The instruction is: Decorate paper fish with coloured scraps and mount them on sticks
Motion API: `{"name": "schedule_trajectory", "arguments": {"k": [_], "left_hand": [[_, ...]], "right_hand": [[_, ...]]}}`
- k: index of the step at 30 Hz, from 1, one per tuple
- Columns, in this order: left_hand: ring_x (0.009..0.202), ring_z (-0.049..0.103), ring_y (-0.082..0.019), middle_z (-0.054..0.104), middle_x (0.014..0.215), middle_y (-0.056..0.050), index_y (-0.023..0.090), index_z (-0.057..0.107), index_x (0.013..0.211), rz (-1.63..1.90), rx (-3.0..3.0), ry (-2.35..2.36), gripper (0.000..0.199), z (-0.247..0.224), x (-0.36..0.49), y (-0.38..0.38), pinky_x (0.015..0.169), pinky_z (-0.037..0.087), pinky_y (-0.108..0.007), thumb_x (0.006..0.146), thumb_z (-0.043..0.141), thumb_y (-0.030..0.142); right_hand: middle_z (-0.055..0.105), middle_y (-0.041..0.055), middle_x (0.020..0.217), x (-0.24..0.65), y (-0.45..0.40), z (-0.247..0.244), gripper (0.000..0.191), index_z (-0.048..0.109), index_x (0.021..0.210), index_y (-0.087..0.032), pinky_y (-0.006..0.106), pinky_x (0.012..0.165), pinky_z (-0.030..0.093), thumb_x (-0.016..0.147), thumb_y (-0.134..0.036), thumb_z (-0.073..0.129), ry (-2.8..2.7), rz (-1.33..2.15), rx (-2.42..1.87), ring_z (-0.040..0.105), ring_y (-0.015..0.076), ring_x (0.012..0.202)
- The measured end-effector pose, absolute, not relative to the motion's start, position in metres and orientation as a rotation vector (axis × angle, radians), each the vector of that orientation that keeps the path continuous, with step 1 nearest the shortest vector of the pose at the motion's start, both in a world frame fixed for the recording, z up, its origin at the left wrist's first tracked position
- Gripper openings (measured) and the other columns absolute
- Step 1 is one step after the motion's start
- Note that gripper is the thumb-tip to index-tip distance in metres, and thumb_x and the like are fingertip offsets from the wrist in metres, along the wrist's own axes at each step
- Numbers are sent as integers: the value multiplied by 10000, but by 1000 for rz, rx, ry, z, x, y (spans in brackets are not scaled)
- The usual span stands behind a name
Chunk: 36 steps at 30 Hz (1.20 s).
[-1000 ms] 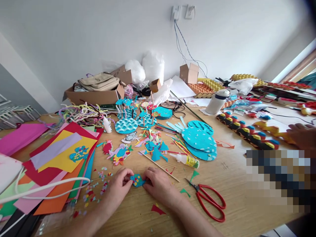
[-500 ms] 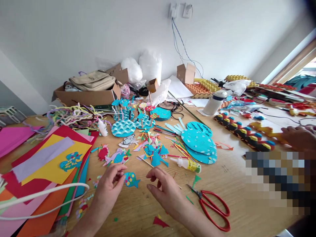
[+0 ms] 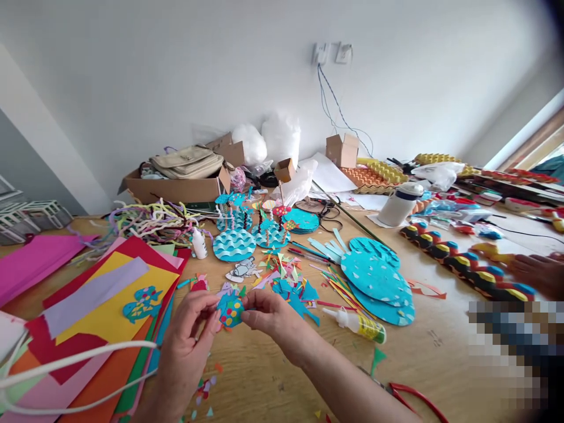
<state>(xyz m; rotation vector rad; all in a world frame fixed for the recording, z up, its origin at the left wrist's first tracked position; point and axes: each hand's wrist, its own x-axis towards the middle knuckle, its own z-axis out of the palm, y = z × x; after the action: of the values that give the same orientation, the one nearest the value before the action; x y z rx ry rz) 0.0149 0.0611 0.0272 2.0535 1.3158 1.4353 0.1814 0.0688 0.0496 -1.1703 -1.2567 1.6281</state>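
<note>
A blue paper fish (image 3: 231, 313) with red, yellow and green dots is held between my two hands above the table. My left hand (image 3: 190, 338) pinches its left end between thumb and fingers. The fingertips of my right hand (image 3: 282, 323) are closed on its right end. Just behind it lie a purple paper cutout (image 3: 226, 289) and a red one (image 3: 199, 282), both partly hidden. Blue paper scraps (image 3: 299, 296) are beyond my right hand. A glue bottle (image 3: 363, 326) with a yellow label lies on its side to the right.
Coloured paper sheets (image 3: 101, 311) pile up at left, crossed by a white cable or handle (image 3: 83, 351). Red-handled scissors (image 3: 416, 395) lie near right. Blue ovals (image 3: 376, 273) sit right of centre. Another person's hand (image 3: 540, 271) touches a painted egg-carton strip (image 3: 497, 254) at far right.
My right hand has moved left and closed on the dotted fish, so both hands now hold it. The view has shifted left and up. The other person's hand stays at the far right.
</note>
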Motion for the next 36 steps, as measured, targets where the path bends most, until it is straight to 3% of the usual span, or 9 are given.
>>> {"name": "schedule_trajectory", "arguments": {"k": [13,21,31,36], "left_hand": [[810,572,-152,564,900,-27,216,546,895,1461,1882,1326,128,22,16,66,672,500,-221,770,520,223],[621,589,-142,610,774,-1,206,534,913,1215,1398,1278,224,26,18,70,522,492,-222,708,547,294],[600,572,-143,608,774,-3,197,542,898,1137,1369,1293,281,26,17,73,534,470,-235,671,555,361],[551,537,-138,556,615,27,191,554,773,1068,1413,1315,207,27,17,74,523,446,-228,659,563,364]], "right_hand": [[409,-55,540,175,79,40,12,493,609,-154,197,484,237,608,-154,505,-1287,1564,-1228,316,66,512],[457,-33,589,175,83,34,34,516,639,-153,209,522,297,618,-141,493,-1452,1414,-1278,370,88,555],[437,-51,554,174,83,33,54,504,616,-157,190,491,283,633,-108,491,-1482,1365,-1313,349,73,524],[448,-48,556,176,83,35,53,493,610,-158,189,478,281,635,-111,493,-1512,1335,-1320,366,75,523]]}}
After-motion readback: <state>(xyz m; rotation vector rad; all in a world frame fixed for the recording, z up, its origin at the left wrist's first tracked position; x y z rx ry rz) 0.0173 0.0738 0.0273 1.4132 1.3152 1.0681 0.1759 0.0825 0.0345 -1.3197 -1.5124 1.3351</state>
